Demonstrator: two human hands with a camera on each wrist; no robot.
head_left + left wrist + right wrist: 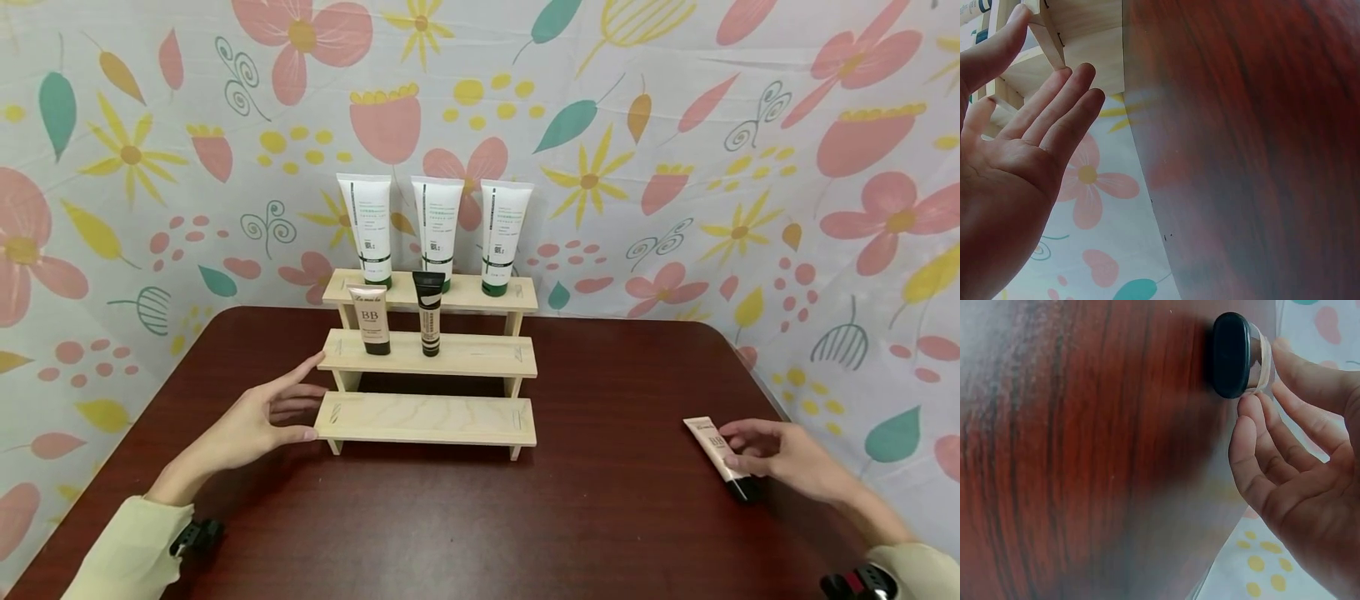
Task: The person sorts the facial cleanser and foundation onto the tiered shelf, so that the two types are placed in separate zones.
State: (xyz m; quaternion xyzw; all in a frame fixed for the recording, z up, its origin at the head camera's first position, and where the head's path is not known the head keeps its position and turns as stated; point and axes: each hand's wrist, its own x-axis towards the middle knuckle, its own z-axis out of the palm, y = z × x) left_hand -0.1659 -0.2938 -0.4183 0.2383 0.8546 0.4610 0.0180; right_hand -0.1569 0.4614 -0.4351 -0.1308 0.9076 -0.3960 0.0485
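Observation:
My right hand (783, 458) pinches a beige BB cream tube (714, 446) with a black cap between thumb and fingers, at the table's right side. In the right wrist view the tube's black cap (1230, 355) faces the camera, and the fingertips meet the tube just behind it. My left hand (255, 421) rests against the left end of a three-step wooden stand (427, 419), its fingers extended. Its index fingertip is at the middle step and its thumb at the lowest. In the left wrist view the palm (1016, 187) holds nothing.
Three white tubes with green caps, one at the right (502, 237), stand on the top step. On the middle step stand another BB cream tube (371, 321) and a slim black tube (430, 317). A flower-print cloth (645, 167) hangs behind the dark red table (450, 533).

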